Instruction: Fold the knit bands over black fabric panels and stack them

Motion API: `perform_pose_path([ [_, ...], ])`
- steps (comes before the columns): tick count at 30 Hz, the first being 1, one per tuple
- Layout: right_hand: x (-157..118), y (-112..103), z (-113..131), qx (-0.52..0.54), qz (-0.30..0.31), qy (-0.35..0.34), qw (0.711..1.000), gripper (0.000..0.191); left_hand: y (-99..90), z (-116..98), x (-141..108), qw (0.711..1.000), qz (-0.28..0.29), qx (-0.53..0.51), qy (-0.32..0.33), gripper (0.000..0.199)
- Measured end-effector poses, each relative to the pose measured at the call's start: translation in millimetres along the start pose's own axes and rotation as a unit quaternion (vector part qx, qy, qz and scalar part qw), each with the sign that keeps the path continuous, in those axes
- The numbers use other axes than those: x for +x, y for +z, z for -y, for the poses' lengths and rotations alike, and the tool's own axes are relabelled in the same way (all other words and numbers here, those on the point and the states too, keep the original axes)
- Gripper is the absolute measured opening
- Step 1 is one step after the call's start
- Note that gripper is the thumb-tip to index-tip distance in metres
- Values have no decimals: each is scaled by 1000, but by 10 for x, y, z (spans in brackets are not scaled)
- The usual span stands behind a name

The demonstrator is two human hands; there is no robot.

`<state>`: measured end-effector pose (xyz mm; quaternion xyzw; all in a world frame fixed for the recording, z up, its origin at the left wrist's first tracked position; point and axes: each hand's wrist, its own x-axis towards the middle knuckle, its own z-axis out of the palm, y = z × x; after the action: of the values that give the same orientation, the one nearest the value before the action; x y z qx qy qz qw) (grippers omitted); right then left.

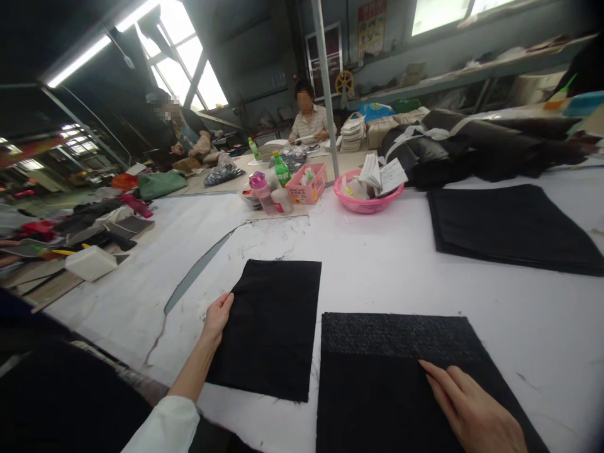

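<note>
Hands (218,319) (479,409) on black cloth (268,327), white tabletop (377,270) beneath, windows (212,87) beyond.

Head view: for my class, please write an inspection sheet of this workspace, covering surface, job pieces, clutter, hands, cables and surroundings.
Surface: white sheet, marked, with a long slit at left.
Job pieces: left cloth, plain black; right cloth, black with a speckled strip; black stack further right.
Clutter: pink basin, pink basket and bottles.
Hands: left hand grips left cloth's edge; right hand touches right cloth.
Cables: cord hanging near a ceiling light.
Surroundings: two people and windows beyond.
</note>
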<state>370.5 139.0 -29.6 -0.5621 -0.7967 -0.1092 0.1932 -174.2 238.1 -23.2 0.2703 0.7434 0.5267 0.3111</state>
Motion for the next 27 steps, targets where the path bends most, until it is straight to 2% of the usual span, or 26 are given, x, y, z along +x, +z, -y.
perform_pose_path([
  [8,-8,27,-11,6,6,-1,1000,41,-65,92,24,999,-30,16,27,35],
  [13,17,11,-3,11,-2,0,1000,42,-112,108,46,999,-44,13,7,30],
  [19,41,-24,22,8,-8,0,1000,41,-126,35,10,999,-37,16,-19,21],
  [27,33,-18,4,12,-13,-5,1000,43,-119,-55,-6,999,-28,21,-25,19],
])
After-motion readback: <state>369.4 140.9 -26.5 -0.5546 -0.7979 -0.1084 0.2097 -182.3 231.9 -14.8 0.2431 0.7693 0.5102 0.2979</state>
